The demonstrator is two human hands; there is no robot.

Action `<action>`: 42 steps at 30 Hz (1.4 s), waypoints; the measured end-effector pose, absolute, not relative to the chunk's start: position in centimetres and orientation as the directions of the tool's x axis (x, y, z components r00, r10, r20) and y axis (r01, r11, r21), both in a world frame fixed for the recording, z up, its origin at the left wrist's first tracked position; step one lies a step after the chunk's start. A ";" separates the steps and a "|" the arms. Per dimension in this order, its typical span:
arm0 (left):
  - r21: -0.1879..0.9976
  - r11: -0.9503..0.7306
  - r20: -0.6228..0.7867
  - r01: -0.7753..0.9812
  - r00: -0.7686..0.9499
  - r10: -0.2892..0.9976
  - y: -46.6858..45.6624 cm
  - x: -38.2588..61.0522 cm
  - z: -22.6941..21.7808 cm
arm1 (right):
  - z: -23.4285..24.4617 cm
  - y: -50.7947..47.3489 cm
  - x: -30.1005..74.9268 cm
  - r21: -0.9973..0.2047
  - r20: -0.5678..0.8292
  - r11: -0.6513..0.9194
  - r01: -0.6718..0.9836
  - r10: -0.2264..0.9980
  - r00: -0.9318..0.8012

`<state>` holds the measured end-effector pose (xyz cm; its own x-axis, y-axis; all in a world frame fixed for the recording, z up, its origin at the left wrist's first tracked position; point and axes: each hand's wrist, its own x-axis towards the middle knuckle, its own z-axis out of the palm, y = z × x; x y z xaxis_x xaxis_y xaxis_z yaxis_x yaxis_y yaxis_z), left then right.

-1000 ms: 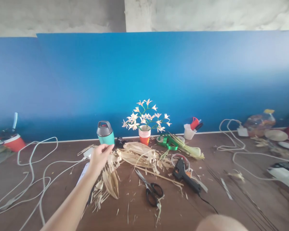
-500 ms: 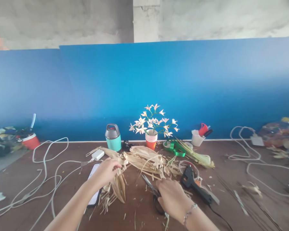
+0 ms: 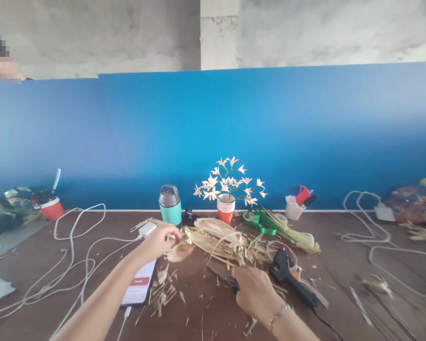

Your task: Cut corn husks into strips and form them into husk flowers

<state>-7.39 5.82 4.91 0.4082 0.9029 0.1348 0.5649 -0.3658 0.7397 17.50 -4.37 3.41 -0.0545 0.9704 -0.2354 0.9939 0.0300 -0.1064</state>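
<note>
My left hand (image 3: 160, 240) is closed on a dried corn husk (image 3: 179, 251) and holds it just above the brown table (image 3: 341, 303). My right hand (image 3: 254, 290) is wrapped round the handles of the black scissors (image 3: 223, 277), whose blades point up and left. A pile of dried husks (image 3: 216, 236) lies between and beyond the hands. Husk scraps (image 3: 163, 291) litter the table below my left hand, beside a phone (image 3: 140, 288).
A black glue gun (image 3: 291, 277) lies right of my right hand. At the back stand a teal flask (image 3: 170, 204), a paper cup of husk flowers (image 3: 227, 192), green ribbon (image 3: 260, 220) and a white cup (image 3: 294, 206). White cables (image 3: 71, 265) loop at left and right. A blue board (image 3: 234, 132) backs the table.
My left hand has lifted one husk off the scrap pile and moved it up. My right hand came into view, closed on the scissors and drew them up off the table.
</note>
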 end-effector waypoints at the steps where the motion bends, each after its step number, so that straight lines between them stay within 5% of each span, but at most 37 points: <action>1: 0.821 -0.283 0.106 0.496 0.355 0.929 6.2 -7.6 5.2 | 3.1 -4.2 17.9 -0.151 -0.216 0.039 0.988 0.974 -0.072; 5: 0.989 -0.062 0.045 0.135 0.128 0.991 6.8 -7.6 5.7 | 1.9 -3.3 19.7 -0.413 -0.181 0.065 0.908 0.972 -0.152; 8: 0.991 0.017 -0.012 -0.130 0.042 0.999 6.7 -7.3 5.8 | 1.5 -2.6 20.9 -0.594 -0.330 -0.042 0.804 0.923 -0.196; 12: 0.840 0.173 -0.121 -0.514 0.133 0.984 6.5 -6.6 5.6 | 2.2 -2.2 21.9 -0.766 -0.397 -0.133 0.629 0.868 -0.299; 16: 0.605 0.396 -0.067 -0.691 0.451 0.890 5.7 -4.6 4.1 | 3.5 -2.3 21.2 -0.952 -0.303 -0.261 0.159 0.871 -0.386; 19: 0.519 0.506 -0.045 -0.689 0.569 0.821 4.6 -2.7 2.4 | 4.2 -1.6 19.2 -0.951 -0.175 -0.233 -0.204 0.947 -0.268; 23: 0.537 0.560 -0.066 -0.631 0.630 0.774 3.1 -0.7 0.9 | 4.6 0.2 16.0 -0.917 -0.047 -0.054 -0.396 0.999 -0.028; 27: 0.654 0.553 -0.185 -0.516 0.600 0.778 2.1 -0.3 0.9 | 4.5 1.3 14.9 -0.940 0.042 0.063 -0.334 0.997 0.070; 30: 0.835 0.426 -0.299 -0.349 0.362 0.883 1.6 -0.9 1.7 | 4.3 1.5 15.4 -0.956 0.099 0.106 -0.275 0.994 0.039; 32: 0.919 0.327 -0.281 -0.223 0.214 0.936 1.4 -1.4 2.2 | 4.1 1.6 15.8 -0.964 0.117 0.112 -0.243 0.993 -0.008; 35: 0.976 0.206 -0.183 -0.067 0.252 0.950 1.2 -1.7 2.3 | 3.7 1.9 15.8 -0.973 0.105 0.085 -0.215 0.991 -0.083; 42: 0.954 0.190 -0.131 -0.230 0.248 0.960 0.6 -0.9 1.5 | 1.9 1.4 15.2 -0.985 0.002 -0.027 -0.170 0.986 -0.165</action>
<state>-0.93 0.65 1.55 0.2484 0.9598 -0.1310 -0.2300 0.1898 0.9545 15.24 1.37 1.91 -0.1651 0.9863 0.0020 -0.1701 -0.0265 -0.9851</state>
